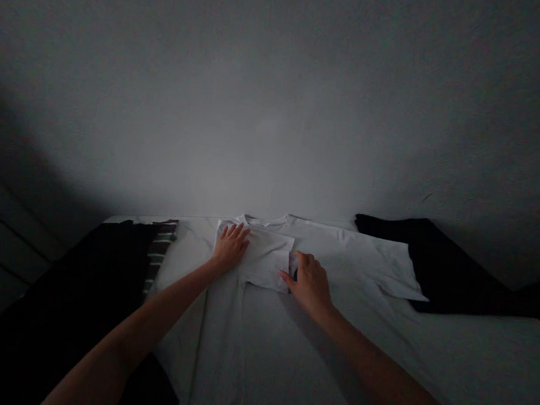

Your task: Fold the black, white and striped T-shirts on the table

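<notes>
A white T-shirt (343, 253) lies spread on a white bed sheet (451, 375), its collar toward the wall. One sleeve part (267, 259) is folded over the body. My left hand (231, 245) lies flat on that folded part with fingers stretched out. My right hand (308, 280) rests on the shirt at the fold's right edge, fingers curled and pinching the cloth.
A dark garment with a striped edge (159, 250) lies at the left of the bed. Another dark garment (442, 267) lies at the back right, partly under the shirt. A plain grey wall (285, 97) stands behind the bed. The room is dim.
</notes>
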Motion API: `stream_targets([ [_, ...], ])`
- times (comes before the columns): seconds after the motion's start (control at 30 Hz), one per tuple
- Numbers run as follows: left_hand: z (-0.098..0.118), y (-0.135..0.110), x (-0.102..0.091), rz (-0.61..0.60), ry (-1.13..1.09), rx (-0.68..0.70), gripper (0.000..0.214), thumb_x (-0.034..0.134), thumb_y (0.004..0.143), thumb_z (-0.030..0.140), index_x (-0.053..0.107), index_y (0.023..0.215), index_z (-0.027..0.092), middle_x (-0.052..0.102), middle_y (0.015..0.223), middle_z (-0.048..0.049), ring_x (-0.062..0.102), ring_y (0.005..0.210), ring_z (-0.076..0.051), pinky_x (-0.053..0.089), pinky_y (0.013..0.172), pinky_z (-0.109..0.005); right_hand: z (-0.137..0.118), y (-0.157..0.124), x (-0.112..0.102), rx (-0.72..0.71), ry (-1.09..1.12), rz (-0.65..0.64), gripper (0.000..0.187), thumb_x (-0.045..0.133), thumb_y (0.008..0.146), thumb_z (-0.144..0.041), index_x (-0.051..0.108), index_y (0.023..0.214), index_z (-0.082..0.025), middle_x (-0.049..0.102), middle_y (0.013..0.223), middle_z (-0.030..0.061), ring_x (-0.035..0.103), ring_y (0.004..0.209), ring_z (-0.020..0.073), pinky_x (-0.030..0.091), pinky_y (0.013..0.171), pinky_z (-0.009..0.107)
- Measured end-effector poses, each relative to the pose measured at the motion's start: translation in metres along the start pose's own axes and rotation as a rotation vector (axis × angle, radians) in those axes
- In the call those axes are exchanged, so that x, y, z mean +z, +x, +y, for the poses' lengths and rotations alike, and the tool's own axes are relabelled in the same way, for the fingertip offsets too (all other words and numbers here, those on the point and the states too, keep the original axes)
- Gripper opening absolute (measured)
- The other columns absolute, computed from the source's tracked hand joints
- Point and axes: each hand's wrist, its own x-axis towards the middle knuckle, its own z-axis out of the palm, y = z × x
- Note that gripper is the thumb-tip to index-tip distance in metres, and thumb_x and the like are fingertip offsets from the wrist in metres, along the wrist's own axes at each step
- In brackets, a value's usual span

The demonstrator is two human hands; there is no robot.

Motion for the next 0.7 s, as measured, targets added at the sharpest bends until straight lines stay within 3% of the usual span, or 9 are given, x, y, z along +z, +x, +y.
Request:
stream_targets([
  [0.1,0.015,0.006,0.001,-0.02,-0.096,0.137,0.041,0.039,0.1,0.03,0.052,0.138,0.026,0.048,0.15,-0.0072,0.041,0.138,-0.023,0.024,0.119,-0.047,-0.002,-0.02,-0.014,-0.211,0.072,-0.063,0.027,0.071,0.085,-0.038,0.065,0.104,-0.02,0.065,0.106,0.0102,0.062,0.1,0.0258,0.048,0.087,0.035],
  [0.2,0.021,0.008,0.006,-0.087,-0.143,0.176,0.042,0.038,0.101,0.028,0.051,0.14,0.027,0.049,0.149,-0.0067,0.042,0.138,-0.022,0.027,0.118,-0.048,-0.013,-0.028,-0.018,-0.326,-0.014,-0.107,0.008,0.061,0.091,-0.023,0.067,0.095,-0.019,0.066,0.099,0.0075,0.062,0.095,0.0212,0.047,0.085,0.031],
  [0.43,0.024,0.005,0.01,-0.119,-0.023,0.142,0.047,0.043,0.099,0.047,0.043,0.145,0.04,0.037,0.158,-0.0017,0.031,0.145,-0.028,0.021,0.118,-0.054,-0.022,-0.029,-0.021,-0.441,-0.044,-0.158,0.018,0.054,0.089,-0.008,0.069,0.087,-0.018,0.068,0.091,0.0081,0.063,0.088,0.0195,0.046,0.079,0.028],
  [0.5,0.026,0.004,0.009,-0.114,0.001,0.15,0.05,0.044,0.098,0.051,0.042,0.146,0.04,0.036,0.158,-0.0027,0.03,0.145,-0.029,0.02,0.118,-0.055,-0.02,-0.02,-0.025,-0.397,0.026,-0.241,0.014,0.058,0.087,-0.012,0.07,0.085,-0.019,0.07,0.091,0.0066,0.065,0.087,0.0191,0.046,0.077,0.026],
  [0.57,0.027,0.003,0.009,-0.107,0.013,0.16,0.052,0.043,0.098,0.053,0.041,0.147,0.039,0.035,0.158,-0.0038,0.03,0.145,-0.029,0.019,0.118,-0.055,-0.016,0.0,-0.028,-0.265,0.087,-0.282,0.009,0.064,0.087,-0.022,0.071,0.082,-0.021,0.071,0.089,0.0052,0.066,0.086,0.0189,0.046,0.075,0.025],
  [0.7,0.029,0.002,0.008,-0.099,0.027,0.165,0.054,0.042,0.097,0.056,0.04,0.148,0.038,0.035,0.158,-0.0047,0.029,0.145,-0.03,0.02,0.118,-0.056,-0.002,0.06,-0.025,0.06,0.062,-0.144,0.025,0.059,0.092,-0.031,0.07,0.109,-0.015,0.069,0.113,0.0145,0.064,0.103,0.0234,0.047,0.083,0.028],
])
